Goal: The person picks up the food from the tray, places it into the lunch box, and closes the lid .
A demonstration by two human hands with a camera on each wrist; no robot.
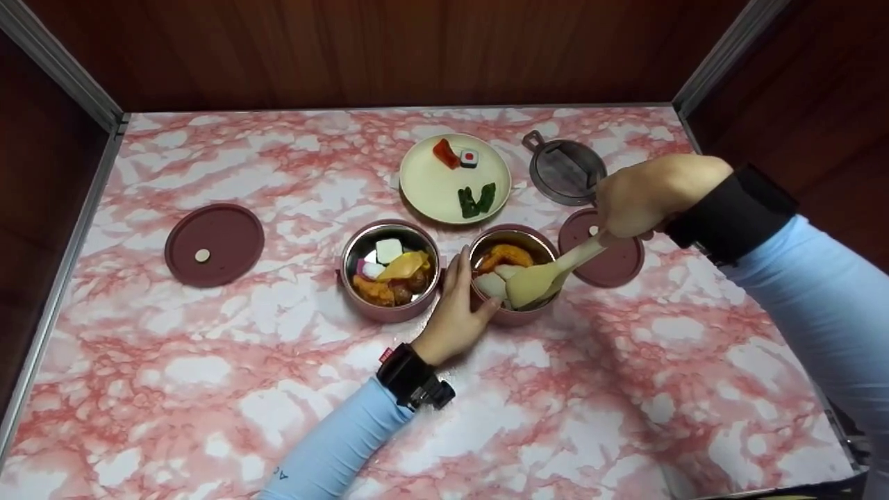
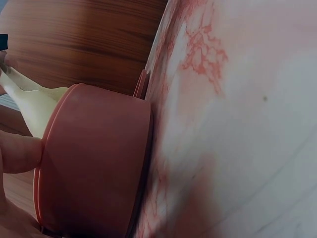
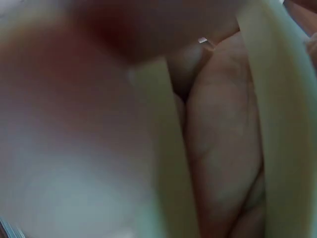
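Observation:
My right hand (image 1: 642, 194) grips cream tongs (image 1: 580, 255), whose broad ends reach into the right pink pot (image 1: 514, 317). Two pale tong arms (image 3: 290, 124) run past the fingers in the right wrist view. Inside that pot lie an orange piece (image 1: 505, 255) and white pieces (image 1: 491, 286), partly hidden by the tongs. My left hand (image 1: 455, 326) rests against the same pot, fingers extended along its left side and thumb (image 2: 22, 152) touching the rim. Just left stands a second pink pot (image 1: 389, 312) with several mixed food pieces, among them a white block (image 1: 389, 251).
Behind the pots, a cream plate (image 1: 434, 198) bears a red strip (image 1: 446, 153), a sushi-like piece (image 1: 469, 158) and green pieces (image 1: 477, 201). A dark grey round lid-like item (image 1: 566, 173) lies to its right. Maroon lids lie at left (image 1: 226, 243) and right (image 1: 611, 267).

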